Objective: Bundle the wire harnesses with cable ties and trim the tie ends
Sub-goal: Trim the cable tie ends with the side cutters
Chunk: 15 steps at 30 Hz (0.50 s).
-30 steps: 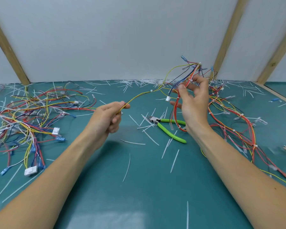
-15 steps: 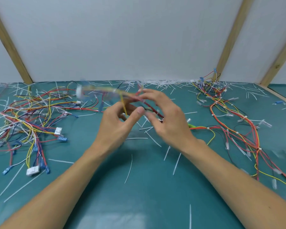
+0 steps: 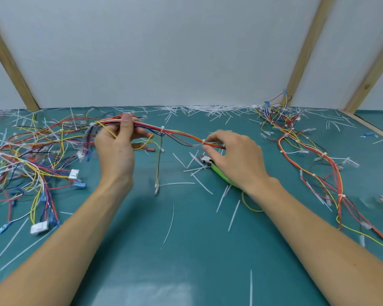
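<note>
Holding one wire harness [image 3: 175, 131]: my left hand [image 3: 117, 149] grips it, right hand [image 3: 234, 155] pinches it above green cutters [image 3: 219, 173].

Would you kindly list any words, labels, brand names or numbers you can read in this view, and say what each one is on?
None can be read.
Green-handled cutters under the right hand: no brand or marking visible.
White connector housings on the left pile of harnesses: any moulded text is too small to tell.
Harness held by the left hand: only plain coloured wires and white ties, no printed text visible.
</note>
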Tool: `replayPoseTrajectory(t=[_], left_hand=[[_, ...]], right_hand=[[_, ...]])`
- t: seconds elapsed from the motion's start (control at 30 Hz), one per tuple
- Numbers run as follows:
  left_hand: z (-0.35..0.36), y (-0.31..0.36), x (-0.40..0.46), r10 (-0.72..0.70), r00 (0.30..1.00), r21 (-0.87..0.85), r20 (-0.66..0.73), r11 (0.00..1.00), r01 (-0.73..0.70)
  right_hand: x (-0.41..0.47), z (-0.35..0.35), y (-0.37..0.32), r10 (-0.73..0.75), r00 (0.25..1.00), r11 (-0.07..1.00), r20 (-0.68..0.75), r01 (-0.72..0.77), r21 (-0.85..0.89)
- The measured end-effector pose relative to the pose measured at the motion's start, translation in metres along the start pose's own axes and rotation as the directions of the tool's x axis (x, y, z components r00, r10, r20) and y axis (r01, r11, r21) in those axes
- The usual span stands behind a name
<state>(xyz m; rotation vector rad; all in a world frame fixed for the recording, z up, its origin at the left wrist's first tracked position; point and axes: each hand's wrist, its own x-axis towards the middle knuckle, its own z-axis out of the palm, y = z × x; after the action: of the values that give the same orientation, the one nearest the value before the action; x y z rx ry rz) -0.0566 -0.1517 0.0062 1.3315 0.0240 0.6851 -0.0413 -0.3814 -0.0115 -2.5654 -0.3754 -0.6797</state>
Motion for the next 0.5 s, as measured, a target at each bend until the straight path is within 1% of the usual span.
replayPoseTrajectory(t=[0.1, 0.17, 0.2, 0.27, 0.33, 0.37, 0.4, 0.43, 0.47, 0.5], left_hand=[[-0.003, 0.001, 0.005, 0.064, 0.989, 0.031, -0.134, 0.998, -0.061], [-0.005, 0.001, 0.008, 0.109, 0.977, 0.037, -0.185, 0.994, -0.104], [-0.006, 0.001, 0.009, 0.127, 0.973, 0.049, -0.194, 0.992, -0.119], [-0.006, -0.002, 0.01, 0.154, 0.97, 0.092, -0.189, 0.986, -0.139], [-0.008, -0.008, 0.011, 0.163, 0.968, 0.153, -0.192, 0.979, -0.135], [-0.01, -0.011, 0.013, 0.159, 0.965, 0.184, -0.208, 0.975, -0.121], [-0.013, -0.013, 0.016, 0.15, 0.962, 0.211, -0.229, 0.972, -0.101], [-0.015, -0.015, 0.018, 0.135, 0.959, 0.223, -0.25, 0.972, -0.078], [-0.018, -0.016, 0.021, 0.113, 0.957, 0.214, -0.266, 0.975, -0.056], [-0.02, -0.016, 0.023, 0.085, 0.957, 0.188, -0.277, 0.982, -0.033]], right_hand=[[0.006, -0.001, 0.007, 0.045, 0.999, 0.999, -0.02, -0.045, -0.025], [0.008, 0.002, 0.015, 0.109, 0.994, 0.992, 0.008, -0.108, -0.059], [0.008, 0.003, 0.017, 0.132, 0.991, 0.99, 0.026, -0.13, -0.046], [0.007, 0.004, 0.018, 0.143, 0.99, 0.988, 0.014, -0.143, 0.056], [0.008, 0.001, 0.014, 0.138, 0.99, 0.968, -0.036, -0.127, 0.218], [0.01, -0.001, 0.012, 0.141, 0.99, 0.932, -0.031, -0.122, 0.341], [0.011, -0.004, 0.009, 0.146, 0.989, 0.865, 0.01, -0.132, 0.484], [0.012, -0.007, 0.007, 0.143, 0.986, 0.766, 0.086, -0.165, 0.622], [0.013, -0.01, 0.005, 0.132, 0.974, 0.642, 0.184, -0.225, 0.733], [0.013, -0.013, 0.003, 0.112, 0.949, 0.51, 0.296, -0.31, 0.802]])
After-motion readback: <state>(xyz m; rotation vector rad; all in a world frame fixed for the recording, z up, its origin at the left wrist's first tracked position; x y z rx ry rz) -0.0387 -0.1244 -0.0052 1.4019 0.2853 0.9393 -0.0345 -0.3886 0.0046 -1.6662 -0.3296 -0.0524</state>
